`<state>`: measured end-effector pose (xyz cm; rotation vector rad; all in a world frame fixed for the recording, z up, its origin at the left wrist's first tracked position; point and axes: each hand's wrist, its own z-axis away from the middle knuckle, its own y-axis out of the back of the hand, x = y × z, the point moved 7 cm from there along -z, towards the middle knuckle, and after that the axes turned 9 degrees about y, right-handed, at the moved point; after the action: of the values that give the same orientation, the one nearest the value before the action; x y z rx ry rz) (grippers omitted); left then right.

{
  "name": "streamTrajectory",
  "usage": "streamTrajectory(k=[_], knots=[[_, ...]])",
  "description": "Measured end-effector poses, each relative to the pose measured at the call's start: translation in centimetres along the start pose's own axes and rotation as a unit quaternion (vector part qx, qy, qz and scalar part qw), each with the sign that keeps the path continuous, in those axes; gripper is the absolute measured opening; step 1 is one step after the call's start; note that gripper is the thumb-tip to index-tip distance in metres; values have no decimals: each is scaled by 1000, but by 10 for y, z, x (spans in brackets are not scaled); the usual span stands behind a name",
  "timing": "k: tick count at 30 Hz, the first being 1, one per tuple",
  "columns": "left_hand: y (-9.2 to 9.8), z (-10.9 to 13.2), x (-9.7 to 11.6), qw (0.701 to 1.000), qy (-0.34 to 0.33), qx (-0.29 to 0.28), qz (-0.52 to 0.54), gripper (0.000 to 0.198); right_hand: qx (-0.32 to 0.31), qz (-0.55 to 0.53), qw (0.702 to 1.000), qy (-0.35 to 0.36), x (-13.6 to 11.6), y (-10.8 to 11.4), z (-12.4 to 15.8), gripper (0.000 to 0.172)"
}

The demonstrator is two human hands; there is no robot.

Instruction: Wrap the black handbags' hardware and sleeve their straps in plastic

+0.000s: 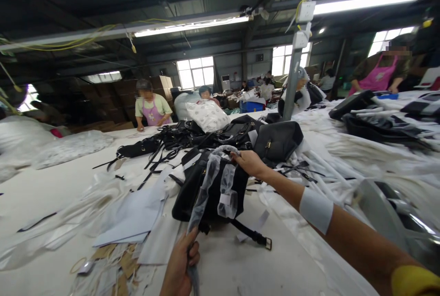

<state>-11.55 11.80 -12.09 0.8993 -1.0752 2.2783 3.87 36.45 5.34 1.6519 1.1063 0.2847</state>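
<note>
A black bag lies tilted on the white table in front of me. One of its straps, sleeved in clear plastic, runs from the bag's top down toward me. My left hand is closed round the lower part of that strap. At the bag's upper edge, the fingers of my right hand pinch the top of the wrapped strap; the fingertips are partly hidden. A second plastic-wrapped piece hangs over the bag's front. Below it, a black buckle strap sticks out onto the table.
Several black bags are heaped behind, with a white printed plastic bag on top. Paper sheets and tags lie at left. A grey machine stands at right, near a metal post. Co-workers stand across the table.
</note>
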Motion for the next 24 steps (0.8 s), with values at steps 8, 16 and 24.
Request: streamTrajectory(k=[8,16,24], knots=[[9,59,5,947,-99,78,-297,51,40,104,993,24,-53,73,39,46],[-10,124,-11,993,-41,-113,1,43,45,-4,995,87,-40,68,101,49],[-12,139,-10,977,-14,-161,141,47,11,-83,996,40,-10,32,139,46]])
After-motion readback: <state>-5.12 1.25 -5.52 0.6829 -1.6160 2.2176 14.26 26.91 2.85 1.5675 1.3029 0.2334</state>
